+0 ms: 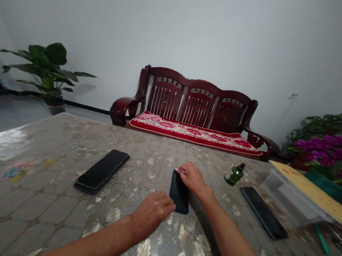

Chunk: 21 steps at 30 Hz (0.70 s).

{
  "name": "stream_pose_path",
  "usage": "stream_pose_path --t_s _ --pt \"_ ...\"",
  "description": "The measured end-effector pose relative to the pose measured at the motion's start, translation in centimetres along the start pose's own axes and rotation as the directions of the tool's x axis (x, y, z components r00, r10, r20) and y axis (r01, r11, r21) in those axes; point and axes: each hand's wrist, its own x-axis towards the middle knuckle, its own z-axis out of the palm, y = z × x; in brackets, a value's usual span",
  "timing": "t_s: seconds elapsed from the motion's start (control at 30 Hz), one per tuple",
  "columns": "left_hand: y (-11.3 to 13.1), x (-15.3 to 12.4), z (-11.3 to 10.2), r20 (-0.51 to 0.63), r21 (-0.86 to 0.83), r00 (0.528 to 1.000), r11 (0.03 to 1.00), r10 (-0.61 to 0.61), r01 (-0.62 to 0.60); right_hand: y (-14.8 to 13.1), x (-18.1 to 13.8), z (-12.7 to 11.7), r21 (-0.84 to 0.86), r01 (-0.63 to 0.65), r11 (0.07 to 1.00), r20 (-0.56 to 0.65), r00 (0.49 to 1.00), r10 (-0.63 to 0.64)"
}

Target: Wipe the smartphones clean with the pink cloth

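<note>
One floral-patterned counter point(141, 161) underlies the left hand point(156, 207) and separate right hand point(193, 178). Left fingers touch the edge of a flat-lying smartphone point(179, 195), grip unclear; right fingers pinch a pinkish scrap point(180, 170) at its far end. The phone seems light, stiff, slick, crackable: grip both sides.

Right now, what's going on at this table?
A person has both bare hands on a dark phone lying on the patterned tabletop. The left hand is at its near left edge; the right hand holds a pale pink scrap, material unclear, at its far end. What looks like a phone stack lies to the left, with a green bottle and another phone to the right.
</note>
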Motion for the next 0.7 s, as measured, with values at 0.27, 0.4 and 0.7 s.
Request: stream_pose_path --t_s 0.27,0.4,0.7 --pt "0.0 0.1 0.2 -0.021 0.023 1.0 1.0 0.015 -0.014 -0.5 -1.2 -0.3 0.03 0.077 0.997 0.056 0.995 -0.079" --pt "0.1 0.1 0.2 -0.025 0.019 1.0 1.0 0.012 -0.011 -0.4 -0.1 -0.1 0.014 0.006 1.0 0.015 1.0 -0.007" --pt "0.2 0.0 0.1 0.013 0.048 1.0 0.999 -0.003 0.002 -0.6 -1.3 -0.2 0.026 0.098 0.995 0.069 0.993 -0.1"
